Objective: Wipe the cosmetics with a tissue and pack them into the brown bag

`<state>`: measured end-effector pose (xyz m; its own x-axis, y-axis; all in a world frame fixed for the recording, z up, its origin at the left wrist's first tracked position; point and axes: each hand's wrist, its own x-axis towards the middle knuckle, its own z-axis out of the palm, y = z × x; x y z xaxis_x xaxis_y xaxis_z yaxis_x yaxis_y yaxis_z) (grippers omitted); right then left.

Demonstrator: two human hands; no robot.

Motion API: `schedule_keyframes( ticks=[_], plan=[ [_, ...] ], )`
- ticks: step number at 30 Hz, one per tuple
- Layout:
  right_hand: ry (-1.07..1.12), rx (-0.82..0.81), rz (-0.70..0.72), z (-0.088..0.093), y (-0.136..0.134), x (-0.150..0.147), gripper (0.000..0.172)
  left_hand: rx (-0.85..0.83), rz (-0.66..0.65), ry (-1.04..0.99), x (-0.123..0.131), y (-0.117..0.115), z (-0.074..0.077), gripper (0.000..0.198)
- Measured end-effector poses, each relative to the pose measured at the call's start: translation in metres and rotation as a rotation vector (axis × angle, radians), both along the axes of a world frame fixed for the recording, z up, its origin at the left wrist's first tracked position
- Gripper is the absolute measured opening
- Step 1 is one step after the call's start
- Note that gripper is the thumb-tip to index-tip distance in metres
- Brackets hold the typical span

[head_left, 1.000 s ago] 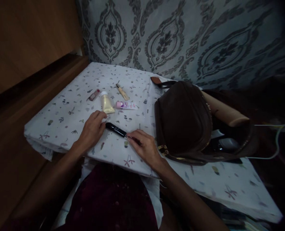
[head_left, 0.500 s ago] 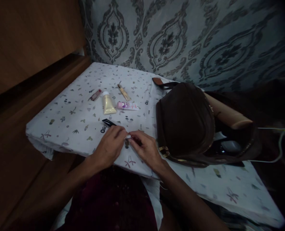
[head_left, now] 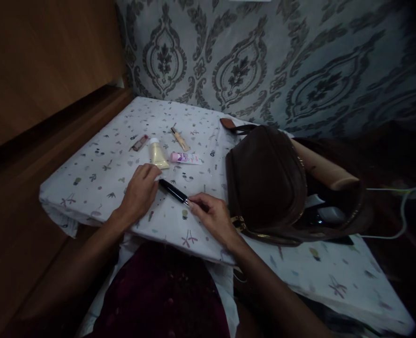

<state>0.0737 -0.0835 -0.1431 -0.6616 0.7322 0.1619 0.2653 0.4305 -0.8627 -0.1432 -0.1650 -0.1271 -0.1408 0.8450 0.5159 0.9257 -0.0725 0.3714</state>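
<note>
My right hand [head_left: 213,216] pinches the silver end of a slim black cosmetic tube [head_left: 172,190], which points away to the upper left. At the tube's far end is my left hand [head_left: 139,191], its fingers curled together. A small whitish bit shows at the left fingertips; what it is cannot be made out. Just beyond lie a cream squeeze tube [head_left: 157,155] with a white cap and a pink-and-white tube [head_left: 185,158]. Further back are a beige tube with a dark cap [head_left: 180,139] and a small pinkish cosmetic container [head_left: 140,142].
A dark brown bag [head_left: 264,183] lies unzipped on the right, with a beige cylinder [head_left: 323,166] and a dark glossy object [head_left: 329,215] inside. A patterned white cloth [head_left: 98,197] covers the table. Wooden furniture stands left; a white cable [head_left: 403,213] runs at right.
My left hand has moved away from my right, up and left towards the cream tube. The black tube now shows along most of its length, with my right hand still at its near end.
</note>
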Motion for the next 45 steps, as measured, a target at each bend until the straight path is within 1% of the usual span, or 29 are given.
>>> schedule_keyframes(
  ticks=[3,7,11,14,17,19,22,24,26,28,30,34,36,38,39,41,45],
  plan=[
    [0.003,0.038,-0.007,-0.001,0.000,0.000,0.014,-0.004,-0.050,0.010,0.018,0.000,-0.003,0.023],
    [0.011,0.156,0.010,0.000,0.000,0.000,0.012,-0.029,-0.156,0.085,0.046,0.000,-0.009,0.024],
    [-0.012,0.241,0.030,0.001,0.000,0.000,0.007,-0.043,-0.172,0.120,0.057,0.001,-0.008,0.024],
    [-0.033,0.267,0.012,-0.001,0.000,-0.001,0.009,-0.069,-0.174,0.085,0.056,0.001,-0.006,0.026],
    [-0.021,0.262,-0.020,-0.001,-0.001,-0.002,0.005,-0.070,-0.174,0.066,0.046,0.001,-0.004,0.026],
    [-0.004,0.198,-0.025,0.000,-0.003,-0.002,0.004,-0.060,-0.138,0.062,0.034,0.002,-0.002,0.024],
    [0.022,0.091,-0.022,0.001,-0.004,-0.001,0.007,-0.050,-0.047,0.057,0.012,0.003,0.003,0.023],
    [0.021,0.078,-0.019,0.002,-0.004,0.000,0.008,-0.042,0.000,0.042,0.000,0.004,0.005,0.023],
    [0.011,0.096,-0.014,0.002,-0.003,0.000,0.009,-0.036,0.007,0.014,-0.005,0.005,0.005,0.022],
    [0.001,0.124,-0.009,0.002,-0.003,-0.001,0.010,-0.033,-0.016,-0.011,-0.003,0.005,0.004,0.022],
    [-0.004,0.155,-0.008,0.002,-0.003,-0.001,0.009,-0.025,-0.057,-0.031,0.008,0.004,0.002,0.023],
    [-0.026,0.224,-0.004,0.001,-0.003,-0.001,0.005,-0.037,-0.199,-0.052,0.044,-0.002,0.000,0.024],
    [-0.046,0.253,-0.003,0.001,-0.002,0.000,0.009,-0.069,-0.268,-0.042,0.061,-0.006,-0.001,0.022],
    [-0.057,0.262,-0.005,0.001,-0.001,0.000,0.012,-0.079,-0.298,-0.015,0.069,-0.008,-0.002,0.022],
    [-0.059,0.258,-0.005,0.001,-0.001,0.000,0.012,-0.072,-0.297,0.001,0.069,-0.008,-0.003,0.022],
    [-0.055,0.243,-0.004,0.002,-0.001,0.001,0.008,-0.041,-0.265,0.029,0.059,-0.006,-0.004,0.022],
    [-0.060,0.241,-0.011,0.004,-0.003,0.000,0.010,-0.016,-0.147,0.045,0.024,0.001,-0.005,0.022]
  ],
)
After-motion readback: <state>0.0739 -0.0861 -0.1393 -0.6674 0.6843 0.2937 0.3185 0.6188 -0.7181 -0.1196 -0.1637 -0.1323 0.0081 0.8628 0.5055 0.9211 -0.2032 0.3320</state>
